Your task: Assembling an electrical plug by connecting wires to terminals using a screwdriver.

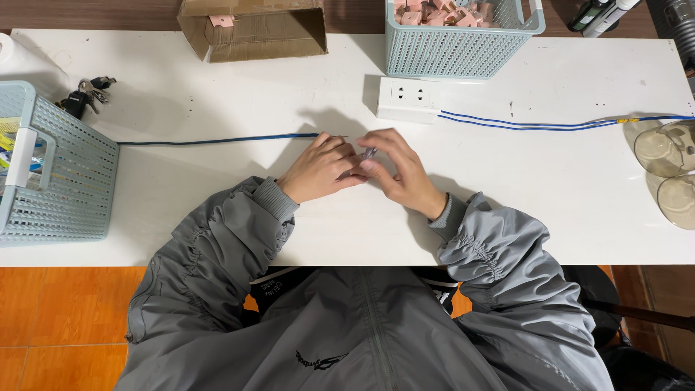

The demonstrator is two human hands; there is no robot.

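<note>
My left hand point(318, 168) and my right hand point(400, 168) meet at the middle of the white table point(550, 188). The left hand pinches the end of a dark blue cable point(217, 140) that runs off to the left. The right hand's fingers close on a small clear connector point(368, 153) at the cable's tip. Both hands touch each other, and the cable's tip is mostly hidden between the fingers. Just behind the hands sits a white socket block point(407, 99) with two blue wires point(528, 124) leading right.
A pale blue basket point(456, 43) of pink parts stands at the back, beside an open cardboard box point(253, 29). Another blue basket point(58, 166) sits at the left edge, with keys point(87, 94) behind it. Two glass cups point(670, 170) stand at the right edge.
</note>
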